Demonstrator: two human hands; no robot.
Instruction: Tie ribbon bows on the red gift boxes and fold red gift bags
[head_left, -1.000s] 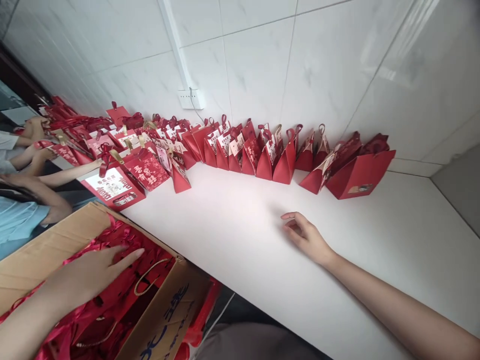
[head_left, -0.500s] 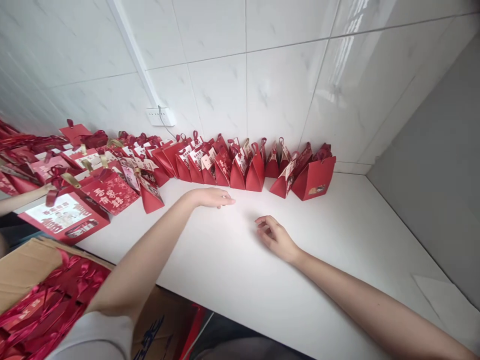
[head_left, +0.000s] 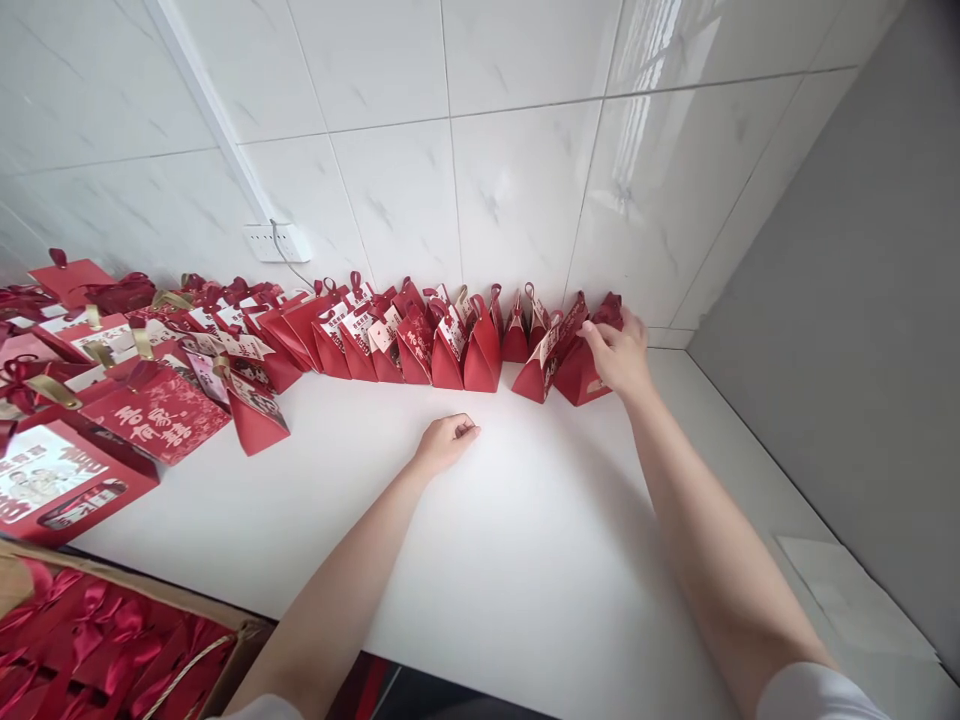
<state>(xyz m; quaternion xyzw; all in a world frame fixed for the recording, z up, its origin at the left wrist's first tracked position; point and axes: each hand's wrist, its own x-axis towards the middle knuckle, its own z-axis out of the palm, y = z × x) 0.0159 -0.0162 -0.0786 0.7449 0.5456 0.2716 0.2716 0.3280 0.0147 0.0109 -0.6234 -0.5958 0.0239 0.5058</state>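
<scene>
My right hand [head_left: 621,358] is at the rightmost red gift box [head_left: 579,382], with thumb and fingers around its upper part. The hand covers part of that box. A slimmer red gift box with a cream patterned panel [head_left: 534,376] leans close on its left. My left hand [head_left: 448,443] hovers over or rests on the white table [head_left: 510,560], its fingers curled in with nothing visible in them. Behind it stands a row of peaked red gift boxes [head_left: 480,352] with ribbon loops on top.
More red gift boxes [head_left: 161,415] crowd the left side of the table. A cardboard carton [head_left: 244,640] at lower left holds red items with ribbons. A tiled wall [head_left: 390,190] with a power socket [head_left: 276,242] runs behind; a grey panel [head_left: 840,300] bounds the right.
My right hand has moved forward to the rightmost gift box. My left hand has drawn back a little and its fingers have curled in. The view has turned to the right.
</scene>
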